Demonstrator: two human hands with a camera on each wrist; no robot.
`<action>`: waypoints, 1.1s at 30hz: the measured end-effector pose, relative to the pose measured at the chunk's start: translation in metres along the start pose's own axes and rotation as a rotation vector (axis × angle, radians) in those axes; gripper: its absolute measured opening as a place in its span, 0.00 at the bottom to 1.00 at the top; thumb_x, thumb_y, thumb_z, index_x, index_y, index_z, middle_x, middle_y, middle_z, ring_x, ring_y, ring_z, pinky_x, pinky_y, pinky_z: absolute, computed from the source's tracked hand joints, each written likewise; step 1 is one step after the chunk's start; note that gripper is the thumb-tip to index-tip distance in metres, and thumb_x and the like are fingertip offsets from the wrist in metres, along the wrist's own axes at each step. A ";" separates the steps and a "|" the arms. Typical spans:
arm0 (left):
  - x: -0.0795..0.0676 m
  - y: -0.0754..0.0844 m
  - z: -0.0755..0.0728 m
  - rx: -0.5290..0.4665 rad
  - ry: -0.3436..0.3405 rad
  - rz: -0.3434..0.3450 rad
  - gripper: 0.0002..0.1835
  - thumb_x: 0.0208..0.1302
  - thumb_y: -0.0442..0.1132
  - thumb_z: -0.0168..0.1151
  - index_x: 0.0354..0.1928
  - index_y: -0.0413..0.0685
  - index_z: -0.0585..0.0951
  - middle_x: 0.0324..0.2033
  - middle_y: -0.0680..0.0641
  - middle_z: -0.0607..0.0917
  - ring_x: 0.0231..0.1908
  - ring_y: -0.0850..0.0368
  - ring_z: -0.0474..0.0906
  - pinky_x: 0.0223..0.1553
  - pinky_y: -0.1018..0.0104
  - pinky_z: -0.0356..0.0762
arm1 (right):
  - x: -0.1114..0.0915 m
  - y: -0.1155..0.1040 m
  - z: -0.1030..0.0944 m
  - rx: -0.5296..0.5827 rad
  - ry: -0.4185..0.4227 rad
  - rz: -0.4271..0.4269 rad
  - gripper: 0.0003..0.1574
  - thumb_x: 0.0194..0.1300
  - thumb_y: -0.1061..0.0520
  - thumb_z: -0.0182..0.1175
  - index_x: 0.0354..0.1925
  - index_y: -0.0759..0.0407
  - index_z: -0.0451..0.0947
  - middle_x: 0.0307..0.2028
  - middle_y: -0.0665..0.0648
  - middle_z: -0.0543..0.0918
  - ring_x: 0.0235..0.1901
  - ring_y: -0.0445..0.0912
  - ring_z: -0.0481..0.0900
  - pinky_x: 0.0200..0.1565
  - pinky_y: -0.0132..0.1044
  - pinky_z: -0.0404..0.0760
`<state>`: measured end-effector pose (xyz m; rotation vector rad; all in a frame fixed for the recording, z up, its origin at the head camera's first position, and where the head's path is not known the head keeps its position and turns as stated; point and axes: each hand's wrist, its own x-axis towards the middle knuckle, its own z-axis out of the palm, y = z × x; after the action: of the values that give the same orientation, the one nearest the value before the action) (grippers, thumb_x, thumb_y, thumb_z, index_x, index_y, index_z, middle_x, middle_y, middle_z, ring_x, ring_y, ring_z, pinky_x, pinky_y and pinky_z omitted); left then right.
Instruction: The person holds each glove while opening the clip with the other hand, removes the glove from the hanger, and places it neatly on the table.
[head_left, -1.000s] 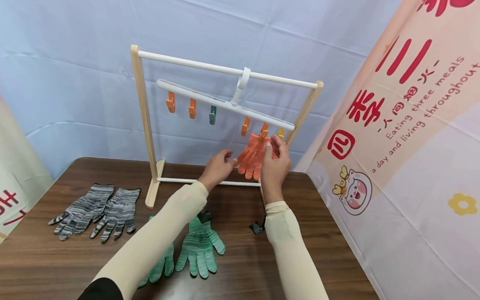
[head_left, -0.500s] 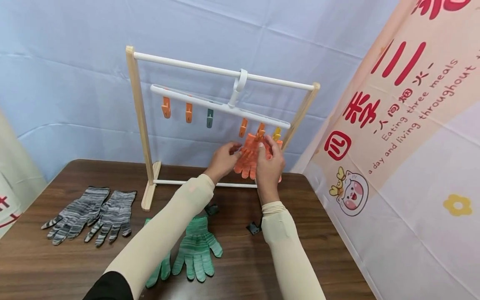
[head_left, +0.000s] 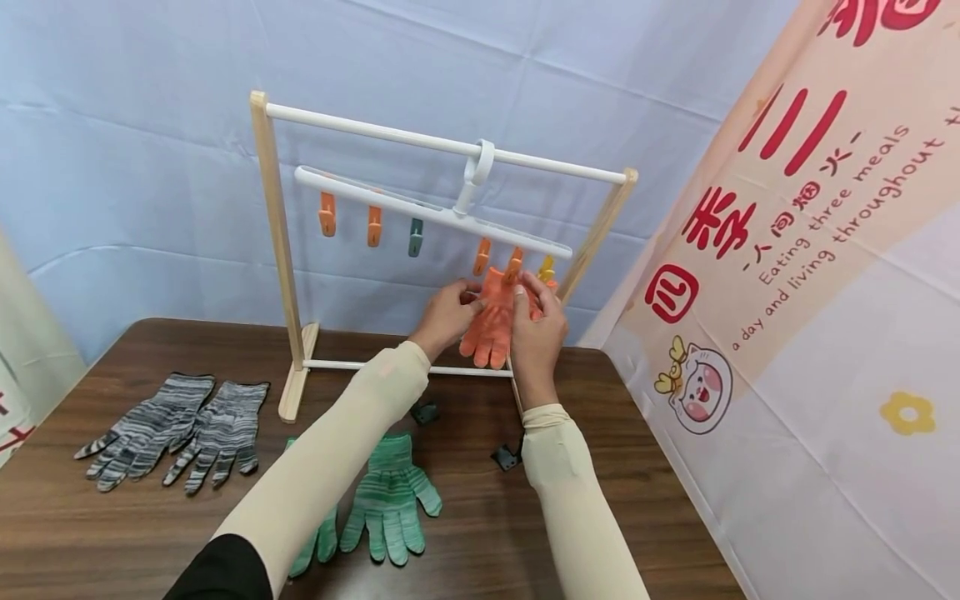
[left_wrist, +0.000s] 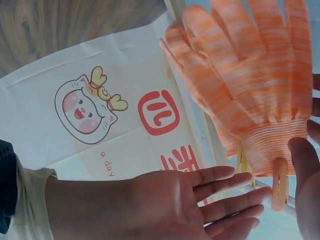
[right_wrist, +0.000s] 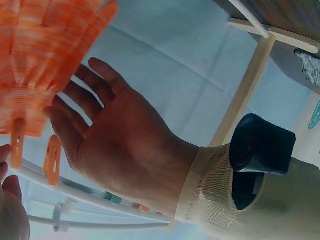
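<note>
An orange knitted glove hangs fingers-down from an orange clip clamped on its cuff. My left hand pinches the side edge of that cuff; in the right wrist view, the left hand's thumb and fingertips meet there. Beside the clip is my right hand. The left wrist view shows the right hand with fingers extended, fingertips right by the clip. Another orange glove hangs behind the right hand, near a yellow clip, mostly hidden.
A white clip hanger hooks over the rack's top rod. More clips, orange and green, dangle along it. Grey striped gloves lie at left on the table; green gloves lie in front, partly under the left sleeve.
My left hand has moved slightly right and up to the glove's cuff. The right hand has shifted a little down, uncovering part of the yellow clip. The camera view has shifted slightly.
</note>
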<state>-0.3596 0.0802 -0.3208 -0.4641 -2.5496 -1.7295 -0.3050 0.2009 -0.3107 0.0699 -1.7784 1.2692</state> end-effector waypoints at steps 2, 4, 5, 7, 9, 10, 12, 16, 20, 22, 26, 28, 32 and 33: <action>0.000 0.000 -0.001 0.008 0.001 0.001 0.15 0.64 0.47 0.57 0.51 0.53 0.76 0.43 0.51 0.79 0.43 0.56 0.75 0.43 0.60 0.72 | 0.000 0.000 0.001 0.008 0.000 -0.001 0.14 0.61 0.58 0.60 0.46 0.56 0.81 0.43 0.48 0.82 0.46 0.40 0.75 0.49 0.38 0.72; -0.001 0.000 -0.001 0.014 0.011 0.009 0.13 0.64 0.47 0.57 0.46 0.52 0.78 0.41 0.51 0.79 0.42 0.56 0.74 0.43 0.60 0.72 | -0.001 0.000 0.002 0.013 -0.002 -0.006 0.14 0.61 0.58 0.60 0.46 0.57 0.81 0.43 0.49 0.83 0.46 0.40 0.75 0.49 0.37 0.71; -0.001 0.000 -0.002 0.015 0.012 0.013 0.12 0.64 0.47 0.57 0.45 0.52 0.78 0.41 0.51 0.79 0.41 0.56 0.74 0.43 0.60 0.72 | -0.001 0.001 0.002 0.010 -0.002 -0.010 0.14 0.61 0.58 0.60 0.46 0.57 0.81 0.43 0.50 0.82 0.46 0.41 0.75 0.49 0.37 0.71; -0.002 0.000 -0.003 0.013 0.020 0.020 0.10 0.64 0.47 0.56 0.43 0.52 0.79 0.40 0.51 0.79 0.40 0.56 0.74 0.41 0.60 0.72 | -0.001 0.002 0.002 -0.010 -0.002 -0.022 0.15 0.61 0.58 0.60 0.47 0.57 0.81 0.43 0.51 0.82 0.46 0.43 0.75 0.49 0.38 0.71; -0.004 0.000 -0.004 -0.006 0.028 0.024 0.09 0.64 0.45 0.56 0.41 0.50 0.79 0.38 0.50 0.79 0.38 0.55 0.74 0.39 0.61 0.72 | -0.001 0.003 0.002 -0.040 -0.008 -0.043 0.15 0.61 0.58 0.60 0.48 0.57 0.80 0.43 0.53 0.81 0.46 0.45 0.75 0.49 0.40 0.71; -0.005 0.000 -0.004 -0.017 0.029 0.023 0.09 0.64 0.45 0.56 0.41 0.50 0.79 0.38 0.50 0.79 0.38 0.55 0.74 0.38 0.61 0.72 | 0.000 0.003 0.002 -0.060 -0.012 -0.051 0.16 0.61 0.58 0.59 0.48 0.58 0.79 0.44 0.54 0.81 0.45 0.47 0.75 0.48 0.40 0.71; -0.007 0.001 -0.005 -0.040 0.027 0.022 0.08 0.65 0.44 0.56 0.40 0.49 0.79 0.37 0.49 0.79 0.36 0.55 0.74 0.37 0.62 0.72 | 0.001 0.003 0.002 -0.089 -0.033 -0.050 0.18 0.62 0.57 0.59 0.50 0.58 0.78 0.44 0.55 0.81 0.44 0.48 0.75 0.46 0.41 0.73; -0.009 0.002 -0.007 -0.059 0.008 0.022 0.07 0.65 0.43 0.55 0.39 0.49 0.78 0.36 0.50 0.79 0.35 0.55 0.75 0.34 0.62 0.72 | 0.007 -0.003 0.000 -0.088 -0.137 0.016 0.22 0.64 0.51 0.56 0.55 0.58 0.74 0.47 0.54 0.80 0.43 0.45 0.76 0.45 0.39 0.74; -0.012 0.003 -0.009 -0.073 -0.024 0.026 0.07 0.66 0.42 0.54 0.40 0.49 0.78 0.35 0.50 0.80 0.35 0.55 0.76 0.34 0.61 0.72 | 0.016 -0.008 -0.001 -0.046 -0.240 0.084 0.25 0.66 0.49 0.53 0.57 0.59 0.72 0.46 0.56 0.79 0.43 0.45 0.76 0.45 0.38 0.73; -0.013 0.003 -0.009 -0.069 -0.035 0.025 0.07 0.66 0.42 0.54 0.41 0.50 0.78 0.35 0.50 0.80 0.35 0.56 0.76 0.35 0.61 0.73 | 0.019 -0.008 -0.002 -0.014 -0.267 0.102 0.24 0.67 0.50 0.53 0.57 0.60 0.72 0.46 0.58 0.79 0.44 0.46 0.76 0.46 0.39 0.73; -0.016 0.005 -0.008 -0.057 -0.066 0.027 0.09 0.65 0.43 0.55 0.43 0.50 0.77 0.37 0.51 0.79 0.37 0.56 0.75 0.36 0.61 0.73 | 0.021 -0.008 -0.006 0.050 -0.307 0.147 0.25 0.68 0.51 0.52 0.60 0.59 0.69 0.51 0.58 0.77 0.50 0.45 0.74 0.50 0.39 0.72; -0.018 0.006 -0.007 -0.053 -0.078 0.031 0.09 0.65 0.43 0.55 0.44 0.49 0.77 0.38 0.51 0.79 0.38 0.56 0.75 0.37 0.61 0.73 | 0.021 -0.009 -0.007 0.075 -0.324 0.173 0.25 0.68 0.50 0.52 0.60 0.57 0.69 0.52 0.57 0.76 0.52 0.44 0.73 0.52 0.39 0.71; -0.021 0.004 -0.006 -0.054 -0.087 0.043 0.09 0.65 0.42 0.55 0.44 0.48 0.77 0.38 0.51 0.79 0.37 0.56 0.75 0.38 0.62 0.74 | 0.023 -0.013 -0.006 0.164 -0.333 0.226 0.23 0.66 0.50 0.53 0.57 0.58 0.72 0.49 0.60 0.79 0.48 0.44 0.75 0.51 0.38 0.72; -0.021 0.003 -0.005 -0.056 -0.087 0.047 0.09 0.65 0.42 0.54 0.44 0.48 0.77 0.38 0.50 0.79 0.37 0.56 0.75 0.38 0.62 0.74 | 0.023 -0.014 -0.006 0.193 -0.328 0.237 0.22 0.66 0.51 0.55 0.55 0.59 0.74 0.47 0.61 0.80 0.46 0.45 0.76 0.49 0.38 0.72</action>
<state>-0.3393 0.0717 -0.3199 -0.6091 -2.5305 -1.8082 -0.3078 0.2091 -0.2844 0.1902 -1.9778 1.6767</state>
